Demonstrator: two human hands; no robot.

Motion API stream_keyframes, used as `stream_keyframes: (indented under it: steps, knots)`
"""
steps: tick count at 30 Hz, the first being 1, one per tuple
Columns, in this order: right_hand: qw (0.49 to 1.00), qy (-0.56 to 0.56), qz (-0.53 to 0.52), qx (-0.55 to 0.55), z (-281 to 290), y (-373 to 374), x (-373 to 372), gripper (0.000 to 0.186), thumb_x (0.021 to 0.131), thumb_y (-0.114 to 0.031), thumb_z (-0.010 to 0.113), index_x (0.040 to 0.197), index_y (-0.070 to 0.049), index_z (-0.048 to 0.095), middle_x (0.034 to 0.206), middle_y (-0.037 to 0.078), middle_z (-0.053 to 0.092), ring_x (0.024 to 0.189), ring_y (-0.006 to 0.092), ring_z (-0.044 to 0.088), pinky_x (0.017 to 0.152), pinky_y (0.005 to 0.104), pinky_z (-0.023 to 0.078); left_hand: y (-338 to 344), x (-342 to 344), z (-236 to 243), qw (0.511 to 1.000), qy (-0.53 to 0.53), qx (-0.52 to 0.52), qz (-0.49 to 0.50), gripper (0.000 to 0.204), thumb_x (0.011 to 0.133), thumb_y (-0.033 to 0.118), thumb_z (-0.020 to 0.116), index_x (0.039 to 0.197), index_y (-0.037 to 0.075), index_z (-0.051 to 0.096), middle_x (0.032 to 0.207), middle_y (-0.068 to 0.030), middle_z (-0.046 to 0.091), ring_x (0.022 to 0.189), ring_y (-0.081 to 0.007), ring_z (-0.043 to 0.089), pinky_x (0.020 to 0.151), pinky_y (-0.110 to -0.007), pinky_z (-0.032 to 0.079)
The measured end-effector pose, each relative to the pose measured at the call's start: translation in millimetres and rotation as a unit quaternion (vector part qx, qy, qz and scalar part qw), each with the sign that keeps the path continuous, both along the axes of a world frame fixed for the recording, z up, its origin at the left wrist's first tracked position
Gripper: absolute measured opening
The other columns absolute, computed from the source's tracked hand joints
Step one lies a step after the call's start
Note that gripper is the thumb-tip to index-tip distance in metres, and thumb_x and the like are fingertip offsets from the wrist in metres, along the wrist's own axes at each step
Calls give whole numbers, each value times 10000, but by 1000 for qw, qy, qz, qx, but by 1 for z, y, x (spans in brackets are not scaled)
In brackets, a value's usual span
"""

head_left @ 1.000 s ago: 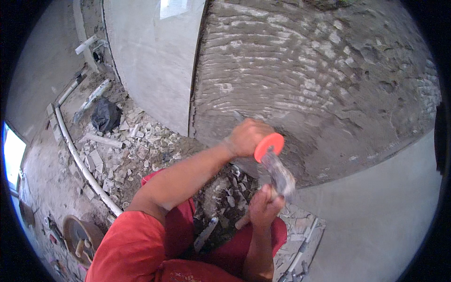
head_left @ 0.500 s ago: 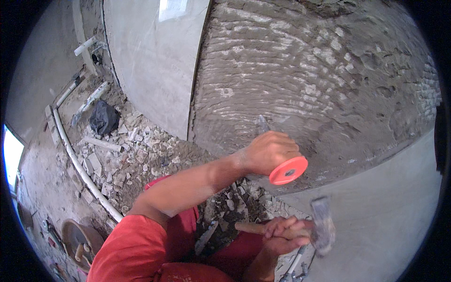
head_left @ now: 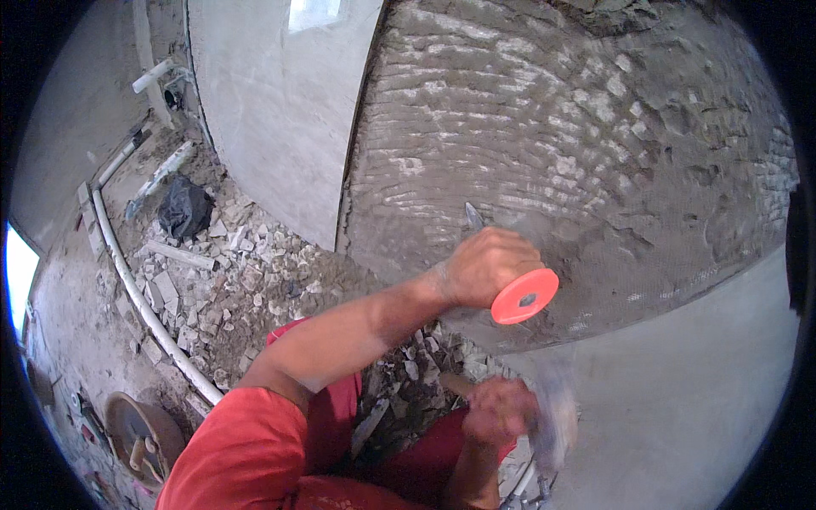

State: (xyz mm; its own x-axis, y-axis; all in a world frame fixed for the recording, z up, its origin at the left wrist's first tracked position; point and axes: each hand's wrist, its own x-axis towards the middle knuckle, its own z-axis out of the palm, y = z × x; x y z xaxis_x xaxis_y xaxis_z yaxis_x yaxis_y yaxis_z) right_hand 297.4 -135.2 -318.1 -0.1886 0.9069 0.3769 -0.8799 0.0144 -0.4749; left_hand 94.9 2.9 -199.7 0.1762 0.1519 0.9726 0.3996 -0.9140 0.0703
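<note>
My left hand (head_left: 491,265) is closed round a chisel, its thumb side toward the wall. An orange round hand guard (head_left: 525,297) sits at the chisel's struck end, and its metal blade (head_left: 473,214) pokes out beyond my knuckles against the rough grey mortar wall (head_left: 510,127). Lower and to the right, my right hand (head_left: 500,411) grips a hammer by its wooden handle (head_left: 456,384). The hammer head (head_left: 554,416) is smeared by motion, below the guard and apart from it.
Broken rubble (head_left: 246,263) covers the ground at left, with a black plastic bag (head_left: 185,209) on it. A white pipe (head_left: 140,297) curves past. A bucket (head_left: 116,416) with wooden-handled tools stands at lower left. Smooth grey panels (head_left: 280,119) border the rough mortar.
My right hand and the hammer have shifted left and slightly up, and the hammer is now more blurred. The chisel's blade and guard have moved up a little, still in my left hand.
</note>
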Motion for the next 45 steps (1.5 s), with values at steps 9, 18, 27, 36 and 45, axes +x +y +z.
stream_keyframes:
  steps: [9,18,27,36,45]
  knots:
    - [924,-267,-250,109,82,-6,-39,409,969,-449,564,862,-82,419,553,23,430,386,110,400,334,266,374,1,-3,-4,999,13,-8,36,218,649,223,690,705,71,544,666,-67,545,629,-290,590,561,-404,474]
    - [915,-283,-265,113,69,-8,-28,532,954,-610,492,1003,-89,394,541,26,407,345,137,407,311,292,416,3,-17,-13,998,-25,-7,53,240,606,158,735,764,33,603,696,-75,568,621,-298,589,549,-396,470]
    - [817,-478,-305,104,43,-3,-40,488,951,-599,515,913,-120,427,601,27,424,396,138,425,347,267,392,-2,-23,-9,1000,-22,-15,11,223,635,207,688,722,63,541,676,-59,522,624,-291,566,569,-409,461]
    - [822,-446,-332,128,20,23,-50,375,988,-391,543,769,-120,405,529,5,402,393,124,416,355,269,366,2,-32,-18,999,2,-36,35,219,640,216,697,737,62,575,698,-74,567,641,-292,598,558,-410,472]
    - [896,-398,-193,-22,35,3,-45,417,1016,-451,462,804,-96,409,519,3,383,365,111,393,317,276,350,1,-32,-29,978,123,-153,77,179,662,202,707,707,66,599,701,-123,625,658,-334,637,579,-440,504]
